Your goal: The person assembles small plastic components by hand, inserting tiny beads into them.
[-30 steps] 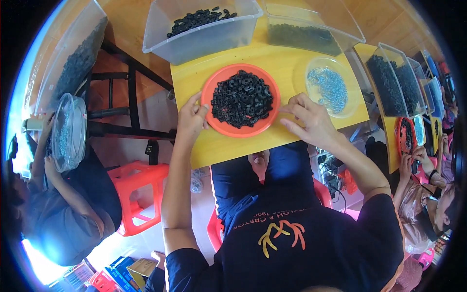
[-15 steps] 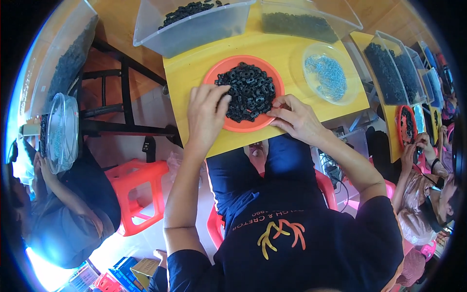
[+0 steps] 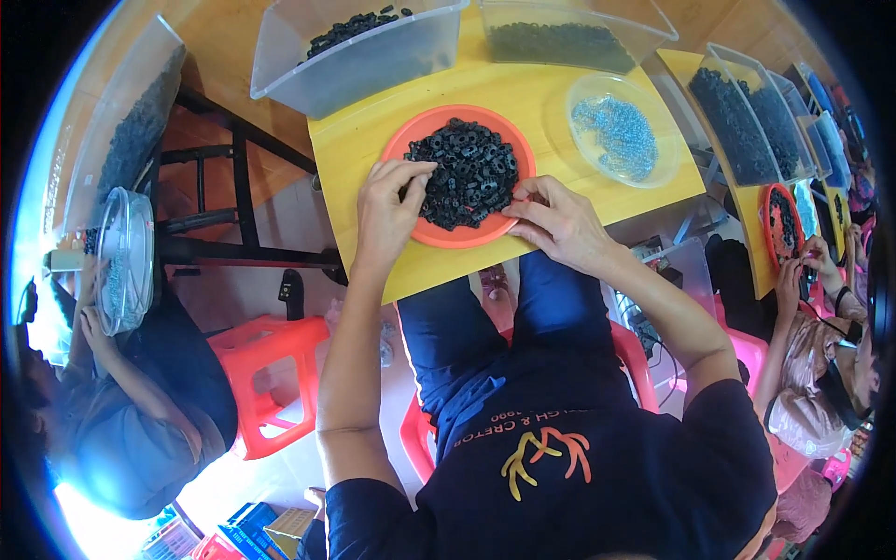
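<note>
An orange-red round bowl [image 3: 455, 236] on the yellow table holds a heap of small black plastic parts [image 3: 467, 173]. At the bowl's left side, my left hand [image 3: 392, 207] reaches over the rim with its fingers bent. Its thumb and forefinger are apart, near the heap's left edge, and no part shows between them. My right hand [image 3: 560, 217] is at the bowl's right rim, its fingers closed together beside the heap. Whatever its fingertips hold is too small to make out.
A clear round dish [image 3: 616, 140] of small bluish pieces stands right of the bowl. Clear bins [image 3: 373, 70] with black parts line the table's far edge. People work at both sides, with a red stool [image 3: 271, 373] at left.
The table and bowl sit slightly further left and higher in view. My left thumb and forefinger have drawn back a little from the heap; my right hand stays by the rim.
</note>
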Demonstrator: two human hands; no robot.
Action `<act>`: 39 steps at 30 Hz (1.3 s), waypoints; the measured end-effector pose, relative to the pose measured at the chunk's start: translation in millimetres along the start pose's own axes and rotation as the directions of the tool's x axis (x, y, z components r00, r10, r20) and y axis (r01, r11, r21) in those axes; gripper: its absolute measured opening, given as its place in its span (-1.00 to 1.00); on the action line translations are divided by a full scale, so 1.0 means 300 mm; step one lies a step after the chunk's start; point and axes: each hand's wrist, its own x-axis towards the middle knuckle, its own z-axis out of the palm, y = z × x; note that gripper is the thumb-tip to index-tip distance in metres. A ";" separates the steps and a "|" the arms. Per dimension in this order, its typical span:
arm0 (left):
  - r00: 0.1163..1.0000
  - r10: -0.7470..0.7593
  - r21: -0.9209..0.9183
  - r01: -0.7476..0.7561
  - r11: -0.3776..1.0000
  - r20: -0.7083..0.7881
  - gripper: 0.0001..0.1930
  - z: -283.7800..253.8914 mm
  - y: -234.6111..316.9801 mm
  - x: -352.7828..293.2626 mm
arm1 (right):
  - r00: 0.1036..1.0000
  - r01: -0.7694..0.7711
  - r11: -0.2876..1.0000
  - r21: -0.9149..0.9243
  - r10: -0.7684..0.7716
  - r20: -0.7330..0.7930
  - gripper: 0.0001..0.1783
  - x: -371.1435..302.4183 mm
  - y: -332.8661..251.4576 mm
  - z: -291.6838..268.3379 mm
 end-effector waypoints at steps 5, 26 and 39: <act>0.996 -0.031 0.040 0.035 0.999 -0.088 -0.84 -0.030 0.013 -0.001 | 1.000 -0.008 1.000 0.017 0.008 -0.006 -0.73 -0.003 0.000 0.001; 0.970 -0.215 -0.514 0.241 0.823 0.112 -0.77 -0.025 0.028 -0.029 | 1.000 0.005 1.000 0.018 -0.004 -0.024 -0.73 -0.001 -0.032 -0.041; 0.997 -0.026 -0.173 0.038 0.984 0.071 -0.78 -0.017 0.231 -0.090 | 0.847 -0.369 0.176 0.913 0.468 0.252 -0.79 0.118 -0.125 0.029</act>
